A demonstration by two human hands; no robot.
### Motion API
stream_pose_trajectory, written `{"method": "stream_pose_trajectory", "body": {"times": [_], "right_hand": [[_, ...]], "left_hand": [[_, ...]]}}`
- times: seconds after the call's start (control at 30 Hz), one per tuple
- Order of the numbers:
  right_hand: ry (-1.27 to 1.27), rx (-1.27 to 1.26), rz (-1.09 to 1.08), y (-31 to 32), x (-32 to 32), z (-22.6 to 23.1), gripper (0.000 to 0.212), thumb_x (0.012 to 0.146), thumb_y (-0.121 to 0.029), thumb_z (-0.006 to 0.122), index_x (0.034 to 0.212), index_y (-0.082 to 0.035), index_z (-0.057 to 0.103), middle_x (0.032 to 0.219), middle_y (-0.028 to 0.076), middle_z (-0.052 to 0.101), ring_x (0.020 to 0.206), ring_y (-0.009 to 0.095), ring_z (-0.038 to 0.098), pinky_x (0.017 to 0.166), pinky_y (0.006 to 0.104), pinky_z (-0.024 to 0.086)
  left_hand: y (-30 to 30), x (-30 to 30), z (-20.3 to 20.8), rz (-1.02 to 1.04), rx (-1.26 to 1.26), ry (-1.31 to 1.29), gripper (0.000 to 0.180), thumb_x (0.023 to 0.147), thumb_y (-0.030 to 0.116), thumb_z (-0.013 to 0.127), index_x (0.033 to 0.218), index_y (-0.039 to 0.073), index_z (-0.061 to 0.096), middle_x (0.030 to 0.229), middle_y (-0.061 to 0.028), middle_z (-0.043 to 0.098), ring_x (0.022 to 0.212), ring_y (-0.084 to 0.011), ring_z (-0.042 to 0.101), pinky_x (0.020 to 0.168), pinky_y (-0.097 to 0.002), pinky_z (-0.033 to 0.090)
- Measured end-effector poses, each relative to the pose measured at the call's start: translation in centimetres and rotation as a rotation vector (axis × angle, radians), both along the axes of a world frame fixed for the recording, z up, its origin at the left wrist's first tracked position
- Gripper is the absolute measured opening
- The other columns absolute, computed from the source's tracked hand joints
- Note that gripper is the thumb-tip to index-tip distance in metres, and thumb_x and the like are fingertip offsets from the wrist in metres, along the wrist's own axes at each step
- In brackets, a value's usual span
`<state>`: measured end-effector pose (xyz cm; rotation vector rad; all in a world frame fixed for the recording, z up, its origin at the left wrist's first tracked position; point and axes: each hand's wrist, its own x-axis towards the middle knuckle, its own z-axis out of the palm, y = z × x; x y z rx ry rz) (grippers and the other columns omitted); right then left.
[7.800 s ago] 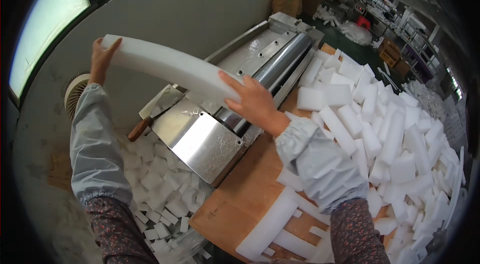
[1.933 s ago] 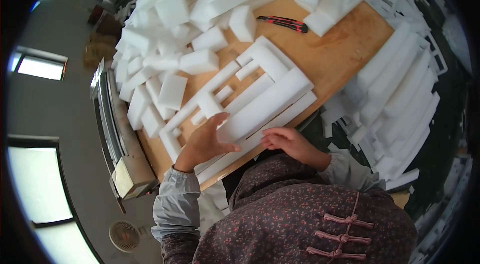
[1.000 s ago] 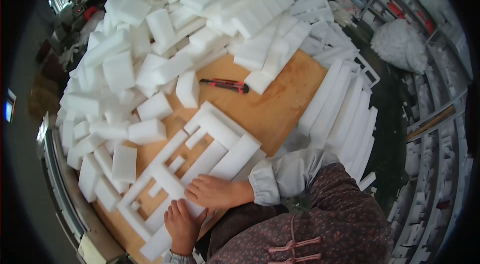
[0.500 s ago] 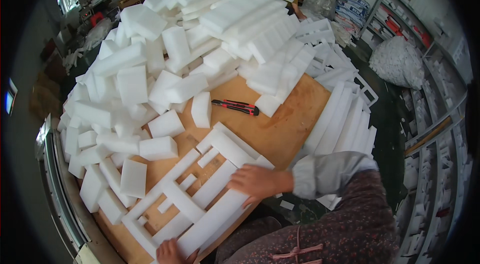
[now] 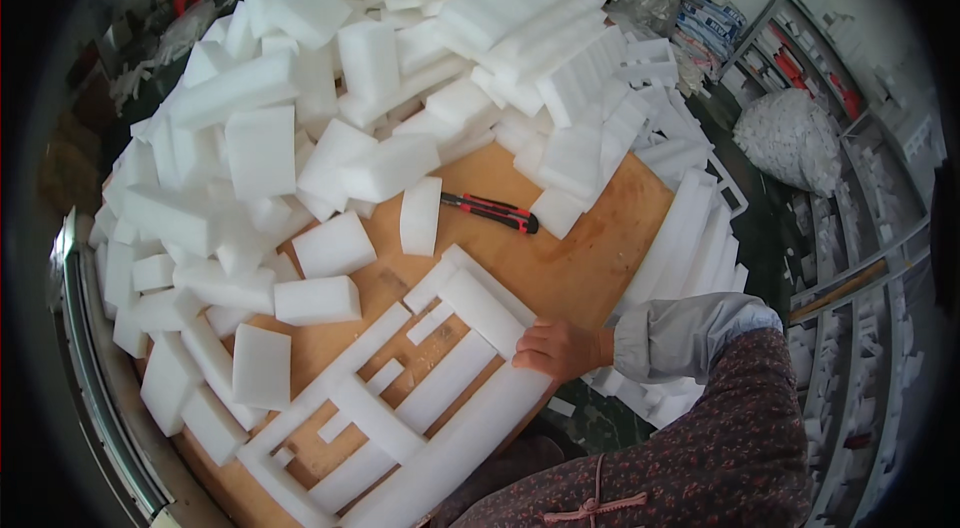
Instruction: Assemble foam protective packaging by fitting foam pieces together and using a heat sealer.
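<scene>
A white foam frame (image 5: 375,415) with strips and gaps inside lies flat on the wooden tabletop, slanting from lower left to upper right. My right hand (image 5: 562,348), in a grey sleeve cuff, is closed on the frame's right corner, at the end of the long near strip, fingers curled over the edge. The thumb side is partly hidden. My left hand is out of view. Beyond the frame lies a red and black utility knife (image 5: 490,212), and a small foam block (image 5: 420,216) stands beside the knife's tip.
A tall heap of white foam blocks (image 5: 265,153) covers the table's left and back. Foam frames and long strips (image 5: 675,243) are stacked off the right edge. A metal rail (image 5: 100,378) runs along the left. Shelving (image 5: 860,268) and a large stuffed bag (image 5: 790,133) stand at right.
My right hand has slid from the top of the near strip to its right end. My left hand has left the lower edge of view. The whole view has shifted slightly.
</scene>
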<state>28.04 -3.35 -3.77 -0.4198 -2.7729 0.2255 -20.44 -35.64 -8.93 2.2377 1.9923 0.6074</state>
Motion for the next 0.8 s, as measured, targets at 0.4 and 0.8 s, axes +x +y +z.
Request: {"method": "stream_pose_trajectory", "body": {"times": [0.4, 0.8], "right_hand": [[-0.142, 0.007, -0.098, -2.2, -3.5, 4.0, 0.074, 0.065, -0.054, 0.077, 0.112, -0.001, 0.057, 0.104, 0.012, 0.058, 0.096, 0.030, 0.056, 0.088, 0.0416, 0.043], [-0.093, 0.064, 0.034, -10.2, -17.3, 2.0, 0.055, 0.064, -0.044, 0.073, 0.095, -0.004, 0.052, 0.086, 0.006, 0.054, 0.082, 0.019, 0.053, 0.073, 0.0320, 0.040]], "left_hand": [[4.5, 3.8, 8.5, 0.087, -0.182, 0.134, 0.075, 0.060, 0.051, 0.085, 0.108, 0.001, 0.056, 0.099, -0.0163, 0.057, 0.090, -0.0383, 0.055, 0.084, -0.0486, 0.043], [12.4, 15.6, 6.2, 0.013, -0.178, 0.082, 0.060, 0.063, 0.041, 0.081, 0.101, 0.004, 0.054, 0.087, -0.0093, 0.053, 0.081, -0.0268, 0.057, 0.072, -0.0384, 0.046]]}}
